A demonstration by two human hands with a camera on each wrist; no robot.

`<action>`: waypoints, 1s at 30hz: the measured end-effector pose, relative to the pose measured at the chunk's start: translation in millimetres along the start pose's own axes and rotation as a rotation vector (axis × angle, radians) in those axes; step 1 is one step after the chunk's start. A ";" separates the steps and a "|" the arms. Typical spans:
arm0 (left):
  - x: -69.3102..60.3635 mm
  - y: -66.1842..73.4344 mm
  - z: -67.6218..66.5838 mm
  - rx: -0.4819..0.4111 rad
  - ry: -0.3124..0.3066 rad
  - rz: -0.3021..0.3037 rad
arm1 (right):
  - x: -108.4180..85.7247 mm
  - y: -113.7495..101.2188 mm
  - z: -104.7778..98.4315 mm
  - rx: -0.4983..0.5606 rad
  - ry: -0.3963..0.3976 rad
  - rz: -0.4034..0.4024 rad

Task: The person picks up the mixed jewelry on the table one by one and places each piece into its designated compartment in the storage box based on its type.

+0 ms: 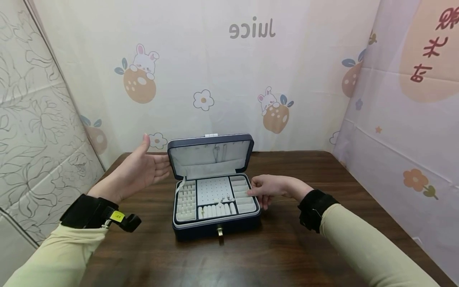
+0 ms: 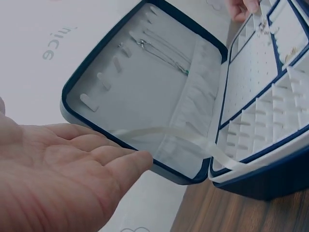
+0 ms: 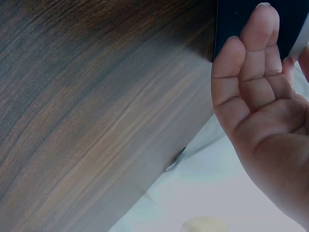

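A dark blue jewelry box (image 1: 216,230) stands on the table with its lid (image 1: 209,137) raised. Its white tray has small compartments (image 1: 245,201), a dotted panel (image 1: 214,190) and ring rolls (image 1: 216,210). Necklaces (image 2: 166,54) hang from hooks inside the lid. My left hand (image 1: 147,169) is held palm up with straight fingers, the fingertips at the lid's left edge; whether they touch is unclear. At the box's right side, my right hand (image 1: 272,189) grips the wall, thumb over the rim and fingers against the outside (image 3: 258,36).
The brown wooden table (image 1: 294,247) extends around the box. Behind it hangs a printed curtain (image 1: 233,71), with more fabric at both sides. A white ribbon (image 2: 193,137) joins the lid to the tray. A small metal clasp (image 1: 220,232) sits on the box's front.
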State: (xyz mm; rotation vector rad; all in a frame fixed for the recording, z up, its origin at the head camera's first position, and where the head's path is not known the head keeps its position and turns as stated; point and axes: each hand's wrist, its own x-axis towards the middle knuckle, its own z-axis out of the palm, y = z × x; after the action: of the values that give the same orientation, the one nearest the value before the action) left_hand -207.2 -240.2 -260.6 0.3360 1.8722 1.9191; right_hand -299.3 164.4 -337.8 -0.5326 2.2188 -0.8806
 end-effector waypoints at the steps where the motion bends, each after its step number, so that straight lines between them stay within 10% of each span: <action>1: -1.0 0.3 0.5 0.000 -0.006 -0.002 | 0.1 0.0 0.2 0.000 0.000 0.000; 30: -21.1 -0.8 13.7 -0.102 0.063 -0.091 | -2.3 -0.2 3.1 0.016 0.009 -0.010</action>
State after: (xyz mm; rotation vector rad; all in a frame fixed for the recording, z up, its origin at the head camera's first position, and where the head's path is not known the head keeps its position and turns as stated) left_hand -182.3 -237.9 -258.0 0.1580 1.7888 1.9758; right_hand -295.5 164.1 -338.3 -0.5343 2.2171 -0.9069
